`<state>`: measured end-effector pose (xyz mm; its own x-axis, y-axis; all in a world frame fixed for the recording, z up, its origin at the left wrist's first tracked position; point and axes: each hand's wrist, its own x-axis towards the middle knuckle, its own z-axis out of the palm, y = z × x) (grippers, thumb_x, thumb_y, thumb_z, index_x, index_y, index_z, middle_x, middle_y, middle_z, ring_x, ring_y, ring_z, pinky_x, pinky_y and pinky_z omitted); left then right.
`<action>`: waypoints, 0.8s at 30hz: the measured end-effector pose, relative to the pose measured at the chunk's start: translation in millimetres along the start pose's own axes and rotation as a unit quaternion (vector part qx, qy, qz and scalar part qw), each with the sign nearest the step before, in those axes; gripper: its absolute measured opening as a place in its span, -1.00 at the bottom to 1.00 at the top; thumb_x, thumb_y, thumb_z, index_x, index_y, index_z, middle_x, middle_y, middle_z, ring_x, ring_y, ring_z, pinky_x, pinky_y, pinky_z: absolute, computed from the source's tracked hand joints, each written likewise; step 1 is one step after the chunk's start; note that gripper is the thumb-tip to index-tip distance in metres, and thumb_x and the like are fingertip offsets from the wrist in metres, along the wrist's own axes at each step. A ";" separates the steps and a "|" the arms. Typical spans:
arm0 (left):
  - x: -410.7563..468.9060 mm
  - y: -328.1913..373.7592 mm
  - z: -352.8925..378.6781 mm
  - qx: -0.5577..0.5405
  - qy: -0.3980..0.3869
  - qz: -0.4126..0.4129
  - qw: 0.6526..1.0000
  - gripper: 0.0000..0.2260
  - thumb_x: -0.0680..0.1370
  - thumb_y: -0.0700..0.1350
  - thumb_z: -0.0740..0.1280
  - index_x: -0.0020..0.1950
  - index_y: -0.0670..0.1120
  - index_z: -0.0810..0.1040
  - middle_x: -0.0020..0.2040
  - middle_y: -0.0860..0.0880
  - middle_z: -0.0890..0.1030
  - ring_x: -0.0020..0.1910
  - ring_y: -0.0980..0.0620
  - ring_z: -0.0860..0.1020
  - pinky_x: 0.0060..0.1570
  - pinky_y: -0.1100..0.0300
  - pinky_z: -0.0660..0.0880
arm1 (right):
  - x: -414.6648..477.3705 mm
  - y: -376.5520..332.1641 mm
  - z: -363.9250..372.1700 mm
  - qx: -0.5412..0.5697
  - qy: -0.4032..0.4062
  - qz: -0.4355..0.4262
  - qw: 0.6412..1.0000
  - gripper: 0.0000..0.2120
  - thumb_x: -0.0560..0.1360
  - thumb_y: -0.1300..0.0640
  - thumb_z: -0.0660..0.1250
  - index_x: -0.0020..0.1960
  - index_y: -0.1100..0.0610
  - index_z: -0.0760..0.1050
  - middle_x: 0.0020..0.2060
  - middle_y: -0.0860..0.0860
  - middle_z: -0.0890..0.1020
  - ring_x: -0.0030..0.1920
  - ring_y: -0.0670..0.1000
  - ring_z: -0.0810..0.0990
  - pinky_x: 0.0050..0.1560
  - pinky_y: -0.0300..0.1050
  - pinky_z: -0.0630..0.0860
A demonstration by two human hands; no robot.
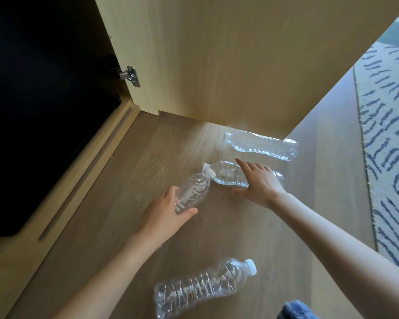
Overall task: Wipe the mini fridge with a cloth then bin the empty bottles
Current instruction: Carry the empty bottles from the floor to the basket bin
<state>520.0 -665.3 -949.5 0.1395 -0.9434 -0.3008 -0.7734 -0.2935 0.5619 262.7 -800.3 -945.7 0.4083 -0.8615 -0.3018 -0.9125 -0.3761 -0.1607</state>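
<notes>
Wood floor (309,192) by the open cabinet door (217,65), dark mini fridge (44,111) off to the left. Looks like bottle-gathering time. Left hand (164,215) has fingers and thumb curled round the first bottle (194,192). Right hand (260,183) is spread wide over the second bottle (226,176), probably about to grab it. Far bottle (260,145) and near bottle (203,286) lie on their sides, untouched. Blue cloth (295,310) sits at the bottom edge, set aside I guess.

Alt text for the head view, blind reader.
Left hand grips a clear plastic bottle while the right hand spreads over a second bottle on the wood floor; a third bottle lies beyond, a fourth bottle nearer, by an open cabinet door.
</notes>
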 end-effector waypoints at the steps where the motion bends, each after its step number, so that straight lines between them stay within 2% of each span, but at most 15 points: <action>1: 0.2 0.5 1.2 -0.010 0.000 -0.010 1.000 -0.40 0.42 0.34 0.36 0.30 0.02 0.34 0.17 0.05 0.57 0.04 0.00 0.58 -0.07 0.11 0.48 | 1.3 0.9 1.5 -0.011 -0.006 0.005 1.000 -0.13 0.48 -0.21 0.39 0.62 0.03 0.05 0.49 0.03 0.37 0.47 0.14 0.33 0.43 0.03 0.25; 5: 0.3 2.3 4.7 -0.038 -0.003 -0.041 0.998 -0.37 0.42 0.33 0.37 0.35 0.01 0.34 0.19 0.06 0.56 0.05 0.01 0.58 -0.07 0.12 0.45 | -2.7 2.4 5.1 -0.014 0.005 0.030 0.999 -0.28 0.48 -0.18 0.41 0.53 0.03 0.26 0.31 0.04 0.51 0.32 0.14 0.42 0.23 0.00 0.41; 12: -49.4 43.7 -51.2 -0.069 -0.026 -0.103 0.992 -0.39 0.46 0.25 0.40 0.35 -0.07 0.35 0.27 -0.02 0.54 0.15 -0.05 0.55 -0.05 0.18 0.36 | -74.3 -30.6 -53.6 0.189 0.025 0.127 0.973 -0.39 0.39 -0.17 0.48 0.33 0.02 0.37 0.17 0.02 0.50 0.14 0.11 0.53 0.05 -0.04 0.46; 16: -93.8 91.8 -124.0 -0.075 -0.039 -0.124 0.989 -0.43 0.46 0.25 0.40 0.31 -0.04 0.35 0.23 -0.02 0.54 0.11 -0.08 0.55 -0.02 0.08 0.46 | -132.1 -62.7 -125.6 0.280 0.038 0.163 0.945 -0.45 0.38 -0.18 0.49 0.24 -0.03 0.36 0.12 -0.10 0.46 0.01 -0.01 0.57 -0.05 -0.12 0.42; 20: -133.5 149.9 -215.9 -0.101 -0.029 -0.139 0.985 -0.45 0.45 0.25 0.40 0.28 -0.01 0.36 0.16 0.00 0.58 0.05 -0.05 0.56 -0.04 0.08 0.48 | -187.7 -95.3 -225.1 0.321 0.051 0.172 0.930 -0.45 0.37 -0.18 0.49 0.24 -0.06 0.35 0.09 -0.17 0.43 -0.04 -0.11 0.54 -0.03 -0.15 0.44; 24: -178.9 223.0 -322.1 -0.103 -0.001 -0.129 0.986 -0.38 0.42 0.33 0.37 0.33 0.01 0.35 0.12 0.06 0.54 0.01 0.02 0.55 -0.12 0.13 0.41 | -245.5 -128.7 -348.4 0.345 0.087 0.161 0.921 -0.45 0.39 -0.13 0.52 0.26 -0.02 0.37 0.07 -0.14 0.45 -0.06 -0.25 0.45 -0.11 -0.37 0.35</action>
<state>521.8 -611.7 -522.1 0.3139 -0.8334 -0.4548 -0.5704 -0.5485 0.6114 271.2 -659.1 -523.5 0.0536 -0.9548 -0.2924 -0.7282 0.1630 -0.6657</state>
